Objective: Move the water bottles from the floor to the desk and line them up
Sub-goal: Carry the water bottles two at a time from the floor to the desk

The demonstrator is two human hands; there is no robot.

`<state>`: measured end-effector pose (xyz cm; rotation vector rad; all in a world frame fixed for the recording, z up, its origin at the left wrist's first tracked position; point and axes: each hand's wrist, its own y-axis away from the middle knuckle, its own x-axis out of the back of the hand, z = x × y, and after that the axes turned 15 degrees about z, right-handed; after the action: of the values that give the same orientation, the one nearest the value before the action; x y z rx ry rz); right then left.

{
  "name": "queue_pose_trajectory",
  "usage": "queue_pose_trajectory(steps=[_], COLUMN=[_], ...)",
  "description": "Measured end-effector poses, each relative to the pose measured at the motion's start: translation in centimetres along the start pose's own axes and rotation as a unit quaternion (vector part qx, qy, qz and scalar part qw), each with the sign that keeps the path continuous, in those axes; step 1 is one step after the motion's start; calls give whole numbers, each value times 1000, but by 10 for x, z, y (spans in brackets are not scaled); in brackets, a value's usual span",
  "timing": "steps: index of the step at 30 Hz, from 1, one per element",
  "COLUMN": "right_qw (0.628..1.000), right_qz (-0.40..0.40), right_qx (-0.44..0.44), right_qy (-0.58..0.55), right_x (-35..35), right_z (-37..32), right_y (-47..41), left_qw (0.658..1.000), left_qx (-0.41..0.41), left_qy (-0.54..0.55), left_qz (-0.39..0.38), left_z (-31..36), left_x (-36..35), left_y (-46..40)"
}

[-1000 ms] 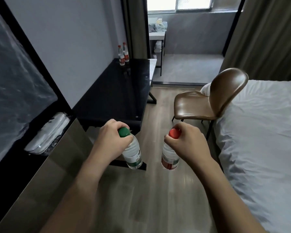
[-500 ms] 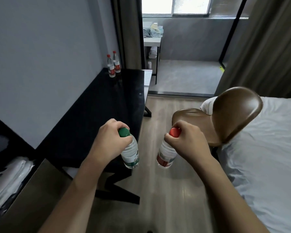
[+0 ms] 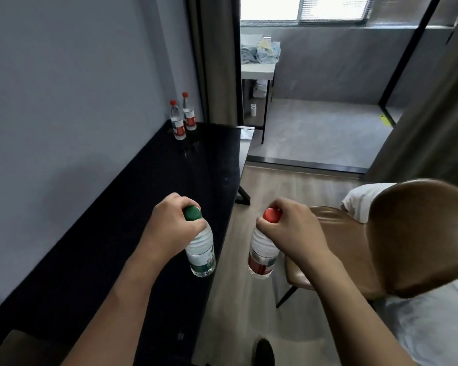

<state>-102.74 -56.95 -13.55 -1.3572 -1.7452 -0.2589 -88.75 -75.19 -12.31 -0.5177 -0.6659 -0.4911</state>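
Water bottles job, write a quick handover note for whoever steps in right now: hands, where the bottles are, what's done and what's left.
Left hand: grips the clear plastic green-capped water bottle by its neck, held in the air over the near edge of the long black desk.
Right hand: grips the clear plastic red-capped water bottle by its neck, held above the wooden floor beside the brown leather chair.
Done: two red-capped bottles stand upright at the desk's far corner, by the wall.
Left: set both held bottles on the desk in line with those two. Whether more remain on the floor cannot be seen.
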Motion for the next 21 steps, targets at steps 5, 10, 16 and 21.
queue_pose_trajectory(steps=[5,10,16,21], right_qw=[1000,999,999,998], right_qz=[-3,7,-15,-35], right_qx=[20,36,43,46], right_qy=[-10,-17,-13,-1], right_x=[-24,-50,-107,-160], right_z=[14,22,32,29], right_y=[-97,-184,-280,-357], left_qw=[1000,999,999,999], left_qx=[9,19,32,48], left_qy=[-9,5,7,3], left_qz=[19,31,26,23], left_z=[27,36,22,-2], left_x=[-44,-77,-126,-160], left_y=[-79,-152,-234,-309])
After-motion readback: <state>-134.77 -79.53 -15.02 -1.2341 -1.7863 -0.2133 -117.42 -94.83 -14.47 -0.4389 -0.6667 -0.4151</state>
